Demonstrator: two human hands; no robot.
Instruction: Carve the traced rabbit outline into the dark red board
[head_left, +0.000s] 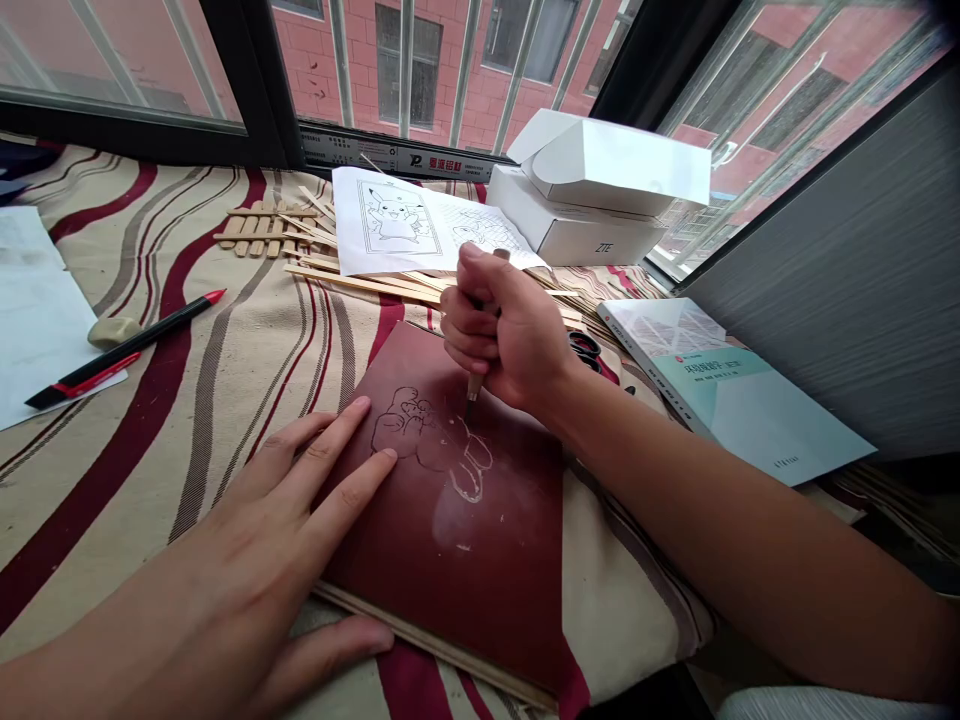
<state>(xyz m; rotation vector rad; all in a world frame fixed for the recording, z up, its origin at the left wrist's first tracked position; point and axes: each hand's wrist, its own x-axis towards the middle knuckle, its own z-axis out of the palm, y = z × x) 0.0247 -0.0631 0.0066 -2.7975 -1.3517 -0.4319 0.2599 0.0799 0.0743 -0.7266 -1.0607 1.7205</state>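
A reddish-brown board (pixel 495 590) with a glossy top lies on the striped cloth in front of me. Dark drawn lines and a pale carved outline (pixel 469 478) mark its surface. My right hand (pixel 510 330) is wrapped in a fist round a wooden-handled carving knife (pixel 475 388), held nearly upright. Its tip meets the board close to the pale outline. Fingers spread, my left hand (pixel 292 540) rests on the board's left side, with its thumb by the lower left edge.
Behind the board lie thin wooden strips (pixel 367 280), a printed line-drawing sheet (pixel 397 225) and a white box (pixel 600 225). Black-handled scissors (pixel 585 350) and a book (pixel 739 385) are to the right. At left are a black pencil (pixel 135 345), an eraser (pixel 114 331) and paper (pixel 37 310).
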